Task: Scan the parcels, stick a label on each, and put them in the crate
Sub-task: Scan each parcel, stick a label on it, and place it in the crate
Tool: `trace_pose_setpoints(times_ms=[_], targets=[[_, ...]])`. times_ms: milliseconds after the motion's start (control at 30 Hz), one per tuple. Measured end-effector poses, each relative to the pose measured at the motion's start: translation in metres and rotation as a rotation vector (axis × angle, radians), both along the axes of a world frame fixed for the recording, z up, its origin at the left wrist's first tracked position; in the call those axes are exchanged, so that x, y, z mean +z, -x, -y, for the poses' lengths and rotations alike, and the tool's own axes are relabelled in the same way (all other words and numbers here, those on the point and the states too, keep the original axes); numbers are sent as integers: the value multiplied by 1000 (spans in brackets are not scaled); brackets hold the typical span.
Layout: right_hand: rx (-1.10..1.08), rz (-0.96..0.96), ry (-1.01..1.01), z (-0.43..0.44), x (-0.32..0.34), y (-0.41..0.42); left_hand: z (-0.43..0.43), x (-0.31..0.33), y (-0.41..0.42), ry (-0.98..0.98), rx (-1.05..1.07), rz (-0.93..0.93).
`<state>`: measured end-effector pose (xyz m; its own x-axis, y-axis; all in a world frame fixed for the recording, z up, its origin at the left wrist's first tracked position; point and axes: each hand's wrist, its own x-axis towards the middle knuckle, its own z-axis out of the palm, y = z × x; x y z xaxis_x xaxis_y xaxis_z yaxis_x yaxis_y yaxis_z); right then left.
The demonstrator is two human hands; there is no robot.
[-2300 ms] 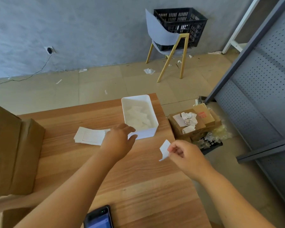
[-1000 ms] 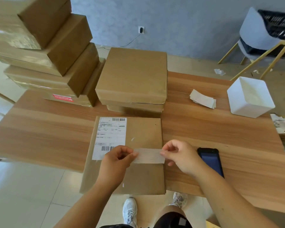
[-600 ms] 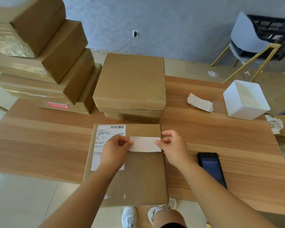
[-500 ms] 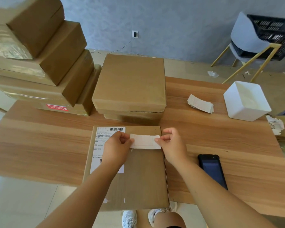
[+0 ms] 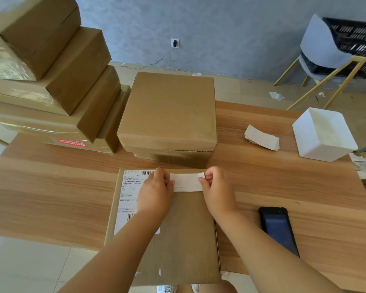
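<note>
A flat brown parcel [image 5: 184,233] lies at the table's near edge, partly overhanging it, with a printed shipping sheet [image 5: 129,191] on its left side. Across the parcel's top right corner stretches a small white label [image 5: 186,182]. My left hand [image 5: 156,193] pinches the label's left end and my right hand [image 5: 216,189] pinches its right end. The black crate [image 5: 353,47] sits on a chair at the far right. A black handheld scanner [image 5: 279,229] lies on the table right of the parcel.
Two stacked parcels [image 5: 169,117] sit just behind the flat parcel. A taller pile of boxes [image 5: 49,81] fills the table's left back. A stack of spare labels [image 5: 262,138] and a white bin [image 5: 323,134] are at the right back. The wooden table [image 5: 51,197] carries them all.
The view swung from the white bin to the parcel. Both hands carried the label from the parcel's middle up to its top right corner, still holding both ends.
</note>
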<state>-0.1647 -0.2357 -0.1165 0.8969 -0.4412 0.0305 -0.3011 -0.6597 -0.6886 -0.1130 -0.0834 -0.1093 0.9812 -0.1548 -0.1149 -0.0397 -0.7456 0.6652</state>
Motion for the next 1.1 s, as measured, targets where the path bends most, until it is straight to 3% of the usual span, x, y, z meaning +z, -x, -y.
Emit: trace_pose_setpoints(times_ms=[133, 300, 433, 500, 600, 800, 933, 1100], targets=[[39, -111, 271, 0, 1, -1, 0, 0, 0, -95, -86, 46], [249, -204, 361, 0, 1, 4, -7, -5, 7, -241, -205, 173], [268, -344, 329, 2, -6, 8, -16, -7, 8, -376, -228, 323], [260, -389, 293, 5, -5, 10, -20, -7, 7, -392, -223, 282], [185, -440, 202, 10, -3, 15, -25, -7, 4, -346, -189, 214], [-103, -311, 51, 17, 5, 30, -53, 1, 8, -171, -94, 170], [-27, -344, -118, 22, 1, 53, -80, -1, 23, -136, 42, 169], [109, -540, -230, 20, -6, 75, -114, -11, 41, -77, 254, -95]])
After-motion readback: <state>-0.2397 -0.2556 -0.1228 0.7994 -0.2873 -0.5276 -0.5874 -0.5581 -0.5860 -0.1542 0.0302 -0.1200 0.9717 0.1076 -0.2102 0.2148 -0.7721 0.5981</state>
